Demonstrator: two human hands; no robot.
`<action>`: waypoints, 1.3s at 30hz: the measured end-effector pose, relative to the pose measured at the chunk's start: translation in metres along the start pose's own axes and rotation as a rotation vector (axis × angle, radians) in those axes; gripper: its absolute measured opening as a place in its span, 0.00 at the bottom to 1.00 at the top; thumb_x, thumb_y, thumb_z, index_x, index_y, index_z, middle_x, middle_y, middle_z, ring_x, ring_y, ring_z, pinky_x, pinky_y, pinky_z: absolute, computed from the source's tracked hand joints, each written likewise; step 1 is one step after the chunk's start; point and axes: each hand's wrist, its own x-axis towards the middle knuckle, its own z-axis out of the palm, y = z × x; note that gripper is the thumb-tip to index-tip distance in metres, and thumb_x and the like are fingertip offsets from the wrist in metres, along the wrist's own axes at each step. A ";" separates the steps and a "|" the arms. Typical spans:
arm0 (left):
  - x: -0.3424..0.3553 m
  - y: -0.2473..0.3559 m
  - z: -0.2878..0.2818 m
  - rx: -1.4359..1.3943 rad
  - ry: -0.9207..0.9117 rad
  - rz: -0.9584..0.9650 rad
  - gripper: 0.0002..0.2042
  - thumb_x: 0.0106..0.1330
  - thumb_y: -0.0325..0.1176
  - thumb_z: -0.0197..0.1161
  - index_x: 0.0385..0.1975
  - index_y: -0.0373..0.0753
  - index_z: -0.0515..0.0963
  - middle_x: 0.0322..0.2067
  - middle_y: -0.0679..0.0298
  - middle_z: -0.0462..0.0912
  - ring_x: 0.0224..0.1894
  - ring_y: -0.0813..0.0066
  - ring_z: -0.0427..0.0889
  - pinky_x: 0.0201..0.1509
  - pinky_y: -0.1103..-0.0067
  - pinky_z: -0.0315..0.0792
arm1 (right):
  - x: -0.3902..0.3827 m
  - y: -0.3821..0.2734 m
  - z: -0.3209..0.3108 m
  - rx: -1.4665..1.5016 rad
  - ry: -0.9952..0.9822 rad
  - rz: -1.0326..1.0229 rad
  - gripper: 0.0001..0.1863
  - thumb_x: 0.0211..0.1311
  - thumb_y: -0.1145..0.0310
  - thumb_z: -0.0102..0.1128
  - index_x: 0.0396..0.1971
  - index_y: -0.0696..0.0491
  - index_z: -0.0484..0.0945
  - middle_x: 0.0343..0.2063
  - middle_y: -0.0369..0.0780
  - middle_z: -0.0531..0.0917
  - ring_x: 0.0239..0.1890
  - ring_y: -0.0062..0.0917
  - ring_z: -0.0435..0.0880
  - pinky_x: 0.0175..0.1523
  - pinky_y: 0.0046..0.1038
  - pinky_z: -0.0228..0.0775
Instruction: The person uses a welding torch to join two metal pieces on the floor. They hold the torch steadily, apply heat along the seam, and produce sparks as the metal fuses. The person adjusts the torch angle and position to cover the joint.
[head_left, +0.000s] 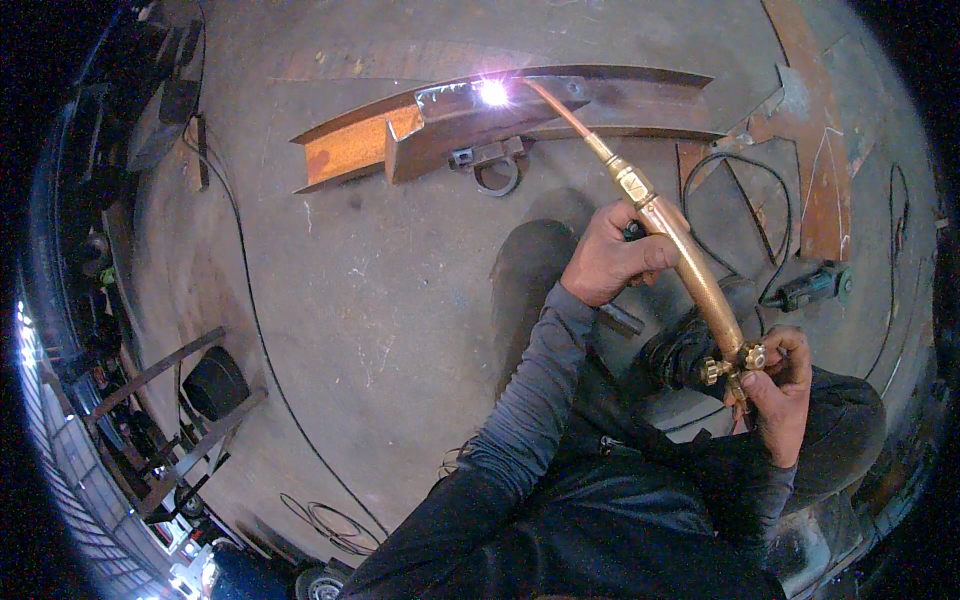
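A brass gas torch (690, 265) slants up and to the left, with a thin copper-coloured tip. My left hand (610, 252) is closed round the front of its handle, the thumb lying along the side. At the rear end, my right hand (785, 395) grips the torch beside the brass valve knobs (753, 356); some of its fingers are hidden. Just off the tip, a bright violet-white flame (495, 92) glares on a rusty steel beam (345, 152) lying on the floor. The glare hides the metal right under it. Along the joined piece's upper edge runs a pale, rough line.
A metal clamp-like ring (497, 178) sits against the beam's near side. To the right are an angle grinder (815, 287), a looped black cable (735, 157) and rusty steel plates (825, 190). A long cable (245, 270) crosses the floor at left, near a metal frame (205, 435).
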 end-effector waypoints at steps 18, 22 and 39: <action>0.003 0.045 0.046 0.181 -0.007 -0.026 0.16 0.61 0.39 0.72 0.45 0.39 0.81 0.28 0.72 0.81 0.21 0.87 0.74 0.21 0.87 0.64 | -0.010 -0.025 0.012 0.035 -0.239 0.167 0.42 0.48 0.80 0.61 0.68 0.47 0.61 0.25 0.39 0.81 0.18 0.21 0.78 0.20 0.22 0.67; 0.006 0.071 0.052 0.392 0.004 0.132 0.13 0.64 0.35 0.66 0.46 0.37 0.80 0.29 0.68 0.86 0.21 0.87 0.73 0.21 0.88 0.62 | -0.009 -0.040 0.001 0.169 -0.186 0.029 0.45 0.49 0.80 0.62 0.71 0.48 0.59 0.27 0.40 0.82 0.18 0.21 0.78 0.20 0.22 0.69; 0.036 -0.039 -0.049 1.605 0.166 -0.154 0.10 0.64 0.34 0.59 0.39 0.39 0.84 0.42 0.53 0.87 0.47 0.58 0.87 0.48 0.65 0.79 | -0.004 -0.117 -0.059 0.205 0.270 -0.274 0.18 0.67 0.65 0.58 0.51 0.60 0.76 0.36 0.37 0.81 0.24 0.11 0.72 0.21 0.12 0.63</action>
